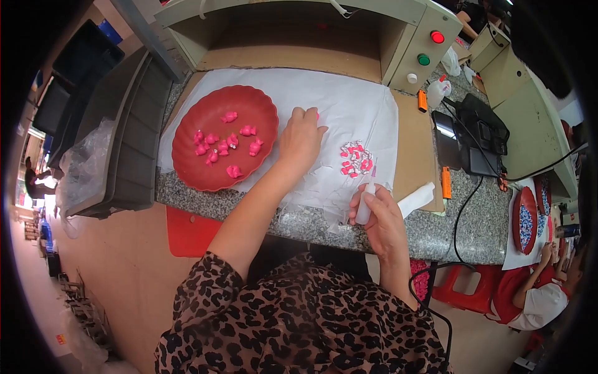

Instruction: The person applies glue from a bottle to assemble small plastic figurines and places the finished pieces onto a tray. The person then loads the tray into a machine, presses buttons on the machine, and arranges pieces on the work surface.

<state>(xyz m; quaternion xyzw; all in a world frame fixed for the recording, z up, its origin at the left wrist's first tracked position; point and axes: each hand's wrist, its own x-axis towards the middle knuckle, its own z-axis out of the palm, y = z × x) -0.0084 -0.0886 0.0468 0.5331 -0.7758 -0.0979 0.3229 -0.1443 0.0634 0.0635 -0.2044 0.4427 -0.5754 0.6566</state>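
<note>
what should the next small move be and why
Probably bring the bottle over to the pink piece at the left hand: the right hand already holds the bottle, while that piece is by the left fingers, apart from the bottle's nozzle.

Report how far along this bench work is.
Probably done: the pink figures gathered on the red plate.
In hand: the right hand holds a needle-tipped bottle; the left hand is at a mostly hidden pink piece over the white paper.
Apparently left: the small pink-and-white pieces heaped on the paper, too jumbled to count.
</note>
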